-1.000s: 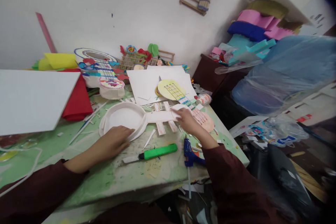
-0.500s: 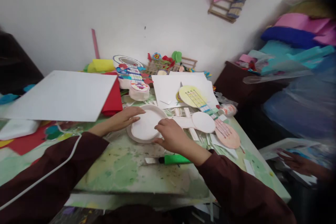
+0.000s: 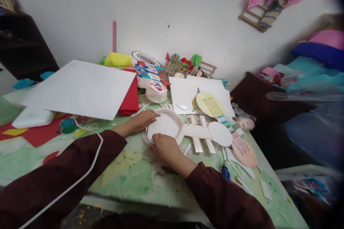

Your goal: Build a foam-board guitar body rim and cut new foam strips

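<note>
A white guitar-shaped cutout lies on the table, with a round, raised-rim body (image 3: 165, 125), a narrow neck (image 3: 196, 131) and a smaller disc (image 3: 220, 134) at its right end. Two short strips (image 3: 198, 145) cross under the neck. My left hand (image 3: 142, 120) curls its fingertips over the left part of the rim. At the near side, the fingers of my right hand (image 3: 167, 150) are closed on the rim, thumb low and partly hidden. Beside the disc rests a yellow and orange paper guitar (image 3: 223, 120) with drawn strings.
A large white board (image 3: 80, 89) lies over red sheets at left. Behind stand a decorated white guitar model (image 3: 156, 94) and white sheets (image 3: 185, 93). A dark blue object (image 3: 225, 172) and scraps lie at right. A white cable (image 3: 91, 164) crosses my left sleeve.
My view has turned left. My right hand has gone from inside the round body's right edge to its near rim, fingers closing. The green-handled cutter, visible before, is out of sight.
</note>
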Available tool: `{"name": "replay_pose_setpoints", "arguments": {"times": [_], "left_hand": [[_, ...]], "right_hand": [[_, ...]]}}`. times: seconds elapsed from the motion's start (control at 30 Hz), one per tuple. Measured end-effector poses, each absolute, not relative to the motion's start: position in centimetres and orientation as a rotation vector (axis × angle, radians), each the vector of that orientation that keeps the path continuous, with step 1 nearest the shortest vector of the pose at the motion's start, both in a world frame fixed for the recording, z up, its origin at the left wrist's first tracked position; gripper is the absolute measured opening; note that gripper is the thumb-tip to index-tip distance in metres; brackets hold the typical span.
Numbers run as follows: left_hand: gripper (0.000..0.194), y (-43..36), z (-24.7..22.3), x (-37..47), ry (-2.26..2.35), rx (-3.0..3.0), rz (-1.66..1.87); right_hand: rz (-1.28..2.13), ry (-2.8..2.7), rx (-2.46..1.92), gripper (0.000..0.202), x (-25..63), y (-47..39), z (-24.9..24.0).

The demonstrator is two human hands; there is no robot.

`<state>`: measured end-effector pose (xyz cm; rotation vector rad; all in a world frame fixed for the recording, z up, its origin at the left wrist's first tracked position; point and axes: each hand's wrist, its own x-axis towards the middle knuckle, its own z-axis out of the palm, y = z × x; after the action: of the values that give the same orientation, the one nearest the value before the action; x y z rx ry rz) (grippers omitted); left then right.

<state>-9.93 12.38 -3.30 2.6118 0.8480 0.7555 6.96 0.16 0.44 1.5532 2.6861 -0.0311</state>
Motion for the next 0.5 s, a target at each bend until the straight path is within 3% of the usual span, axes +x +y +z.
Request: {"name": "replay_pose_setpoints", "arguments": {"times": [0.2, 0.5], "left_hand": [[0.035, 10.6, -2.8, -9.0, 0.91, 2.702, 0.656], [0.037, 8.9, -1.6, -8.4, 0.54, 2.822, 0.594]], "right_hand": [[-0.126, 2.664, 1.373, 0.023, 8.1, -0.2, 0.6], [-0.059, 2.643, 1.221, 0.019, 13.2, -1.6, 2.4]]}}
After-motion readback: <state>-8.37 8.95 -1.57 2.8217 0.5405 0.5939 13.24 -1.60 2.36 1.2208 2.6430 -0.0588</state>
